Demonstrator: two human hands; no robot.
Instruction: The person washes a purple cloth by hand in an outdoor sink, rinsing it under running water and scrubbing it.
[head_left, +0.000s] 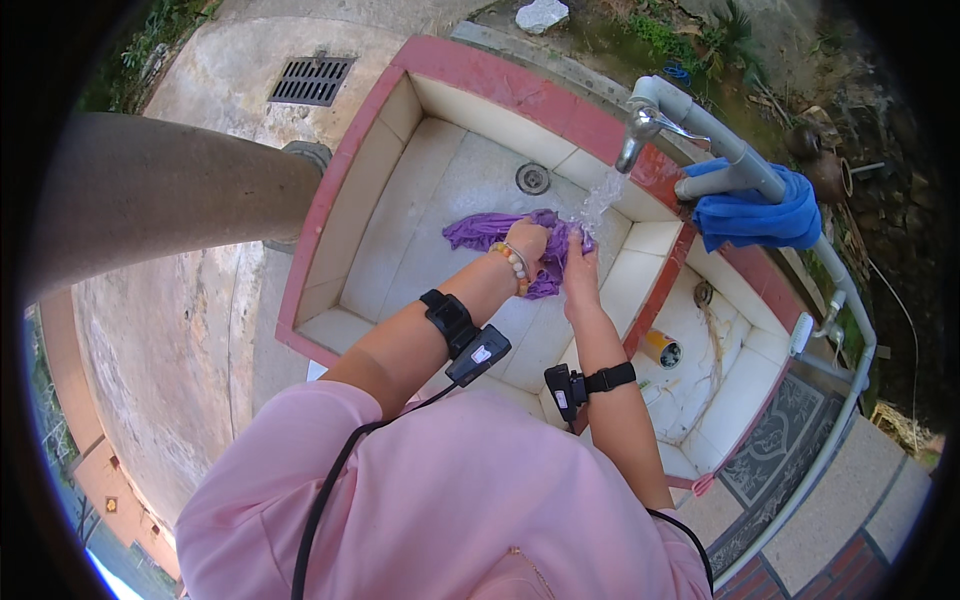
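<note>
A wet purple cloth (484, 229) lies bunched in the larger tiled basin (420, 202), near its metal drain (533, 179). My left hand (527, 241), with a bead bracelet and a bangle at the wrist, is closed on the cloth's middle. At the cloth's right end, my right hand (580, 264) grips it with the thumb on top. Water splashes down beside my right hand from the metal tap (640, 139), which is fixed to a grey pipe above the basin's far right corner. Part of the cloth is hidden under my hands.
A red-topped divider (660, 289) separates a smaller basin on the right, holding a yellow can (663, 349) and stringy debris. A blue cloth (757, 210) is wrapped round the grey pipe (844, 274). A thick column (187, 195) stands left of the basin, with a floor grate (311, 80) beyond it.
</note>
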